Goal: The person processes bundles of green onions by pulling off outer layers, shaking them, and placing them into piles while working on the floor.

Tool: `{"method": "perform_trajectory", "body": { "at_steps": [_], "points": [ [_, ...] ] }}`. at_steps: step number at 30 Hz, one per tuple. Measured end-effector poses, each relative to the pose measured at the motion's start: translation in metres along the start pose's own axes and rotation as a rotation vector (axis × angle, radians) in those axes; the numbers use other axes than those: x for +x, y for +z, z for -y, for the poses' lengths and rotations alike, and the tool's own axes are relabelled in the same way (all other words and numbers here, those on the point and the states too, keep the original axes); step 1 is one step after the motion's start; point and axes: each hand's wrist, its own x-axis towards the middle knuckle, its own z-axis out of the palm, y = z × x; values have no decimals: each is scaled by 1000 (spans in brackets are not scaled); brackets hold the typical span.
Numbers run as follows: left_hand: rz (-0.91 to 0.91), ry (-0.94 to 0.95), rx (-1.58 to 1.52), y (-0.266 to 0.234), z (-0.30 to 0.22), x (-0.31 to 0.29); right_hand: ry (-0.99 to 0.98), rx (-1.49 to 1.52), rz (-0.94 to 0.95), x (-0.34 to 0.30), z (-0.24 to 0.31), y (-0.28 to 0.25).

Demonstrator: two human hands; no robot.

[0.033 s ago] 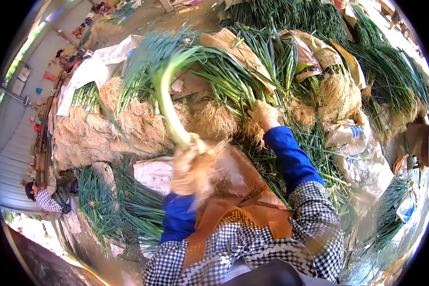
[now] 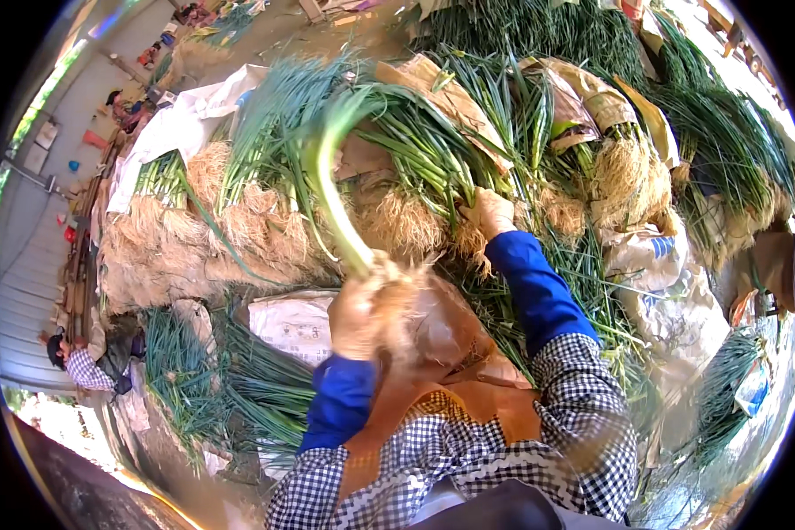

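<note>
Our left hand (image 2: 355,320) has swung a little to the right since the earlier frame, carrying a long onion (image 2: 330,190) with it, while our right hand (image 2: 491,213) has stayed put. From the brown apron (image 2: 455,344), that onion rises just past the left part of its far edge, its white stem curving up into green leaves, its roots (image 2: 399,296) blurred. We see the left grip clamped around the onion near the roots. Beyond the apron and to its right, our right grip is closed on the stalks of an onion bunch (image 2: 456,172). Other bunches (image 2: 247,221) lie in a row past the apron, loose leaves (image 2: 269,380) to its left, a pale sack (image 2: 680,309) well to its right
</note>
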Motion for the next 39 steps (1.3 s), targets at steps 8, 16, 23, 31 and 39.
{"method": "perform_trajectory", "body": {
  "at_steps": [8,16,23,31,39],
  "points": [
    [-55,-286,-224,-24,137,5,59,701,62,-53,-18,-32],
    [-109,-379,-214,6,202,10,-84,553,-269,-122,-8,18],
    [-142,-351,-219,-9,185,10,82,721,-313,-203,-76,13],
    [-84,-254,-26,-18,221,18,-35,910,92,-81,-5,13],
    [-157,-360,-190,-25,181,13,-215,955,-160,-209,-13,17]
  ]
}}
